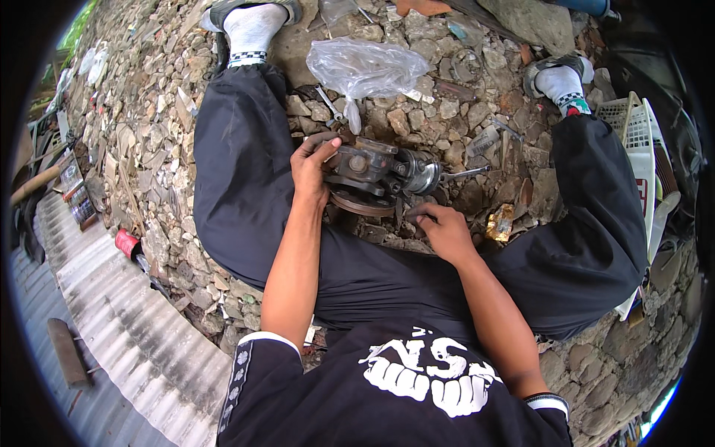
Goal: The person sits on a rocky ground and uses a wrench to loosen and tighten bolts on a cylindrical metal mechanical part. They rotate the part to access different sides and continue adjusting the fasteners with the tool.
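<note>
A greasy, dark metal machine part (365, 167), with a round rusty flange below and a shiny ring at its right end, stands between my legs. My left hand (311, 165) is closed around its left side, the thumb on top. Close to the lower right of the part, my right hand (445, 229) has its fingers curled inward, the tips blackened. What those fingertips hold, if anything, is hard to make out. A metal rod-like tool (465, 173) sticks out to the right behind the shiny ring; its other end is hidden.
Loose stones cover the ground. Ahead lie a clear plastic bag (365, 67) and a wrench (328, 103). A golden wrapper (500, 222) is by my right knee, a white crate (642, 160) beyond it. Corrugated sheeting (138, 328) and a red object (127, 242) lie left.
</note>
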`<state>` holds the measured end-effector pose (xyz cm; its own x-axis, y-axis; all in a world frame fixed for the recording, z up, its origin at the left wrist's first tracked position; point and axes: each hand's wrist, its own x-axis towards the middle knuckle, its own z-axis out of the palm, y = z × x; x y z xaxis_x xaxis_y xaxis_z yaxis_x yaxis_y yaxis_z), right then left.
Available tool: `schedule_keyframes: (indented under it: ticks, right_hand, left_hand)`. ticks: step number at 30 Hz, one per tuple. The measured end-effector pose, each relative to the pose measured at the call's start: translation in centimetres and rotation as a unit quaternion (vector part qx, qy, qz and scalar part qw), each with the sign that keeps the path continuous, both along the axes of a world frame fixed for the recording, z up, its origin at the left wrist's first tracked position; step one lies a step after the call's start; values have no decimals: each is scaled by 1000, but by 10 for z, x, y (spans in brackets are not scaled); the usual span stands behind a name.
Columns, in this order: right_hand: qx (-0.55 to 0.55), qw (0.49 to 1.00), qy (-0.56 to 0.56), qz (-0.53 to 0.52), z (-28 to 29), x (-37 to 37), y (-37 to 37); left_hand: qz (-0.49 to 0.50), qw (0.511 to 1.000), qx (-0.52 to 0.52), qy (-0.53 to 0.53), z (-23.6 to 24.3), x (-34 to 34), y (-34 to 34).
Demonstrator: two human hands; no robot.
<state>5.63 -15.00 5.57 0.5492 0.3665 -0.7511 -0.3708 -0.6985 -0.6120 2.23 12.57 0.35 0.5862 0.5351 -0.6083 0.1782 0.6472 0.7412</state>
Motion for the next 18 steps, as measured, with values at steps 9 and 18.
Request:
schedule_keyframes:
  ticks: [9, 18]
  right_hand:
    - [-37, 994, -103, 19, 19, 4, -10]
    - [-60, 997, -34, 16, 38, 1, 8]
  left_hand:
    - [1, 1000, -4, 10, 0, 0, 0]
    - [-14, 1000, 2, 3, -1, -3, 1]
